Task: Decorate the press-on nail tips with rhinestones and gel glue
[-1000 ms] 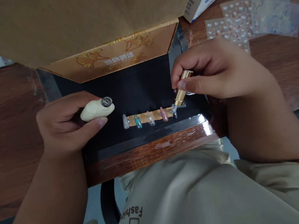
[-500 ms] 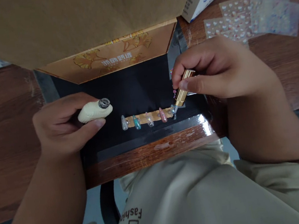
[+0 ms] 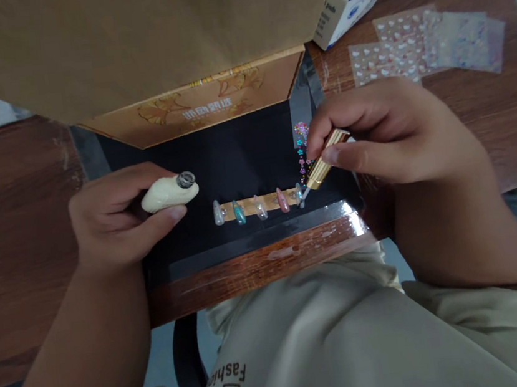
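My left hand is closed round a cream-coloured nail polish bottle, its dark open neck tilted up to the right. Between thumb and fingers, my right hand grips the gold cap of a nail polish brush. The brush tip slants down to the left and appears to touch the rightmost false nail. Several false nails in silver, teal, clear and pink sit in a row along a tan strip. That strip lies on a black mat.
Behind the mat stands a brown box with gold leaf prints. A white carton stands at the back right, beside sticker sheets and clear packets. A string of coloured flower beads lies near my right hand.
The brush has tilted slightly and its cap sits a little further right, uncovering more of the bead string. My left hand, with the bottle, appears slightly further right as the view shifts.
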Motion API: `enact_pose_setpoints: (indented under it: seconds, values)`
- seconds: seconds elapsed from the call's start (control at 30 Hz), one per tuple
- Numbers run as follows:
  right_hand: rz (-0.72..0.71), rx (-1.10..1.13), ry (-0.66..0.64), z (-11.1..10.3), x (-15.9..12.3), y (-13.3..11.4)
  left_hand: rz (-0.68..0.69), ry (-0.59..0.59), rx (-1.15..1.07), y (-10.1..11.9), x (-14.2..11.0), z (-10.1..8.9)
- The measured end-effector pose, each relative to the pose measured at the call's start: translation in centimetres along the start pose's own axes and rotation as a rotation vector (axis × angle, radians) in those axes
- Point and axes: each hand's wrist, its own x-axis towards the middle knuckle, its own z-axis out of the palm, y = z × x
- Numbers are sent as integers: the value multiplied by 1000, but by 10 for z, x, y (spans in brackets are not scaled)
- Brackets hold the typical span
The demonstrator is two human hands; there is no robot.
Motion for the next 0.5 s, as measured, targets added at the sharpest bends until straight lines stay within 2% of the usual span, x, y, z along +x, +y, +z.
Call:
enact_pose_setpoints:
  seconds: [0.23, 0.5]
  values:
    - [-45, 22, 274, 13, -34, 9, 31, 6, 10, -1, -1, 0]
    - [120, 61, 501, 41, -70, 16, -23, 40, -32, 0, 0, 3]
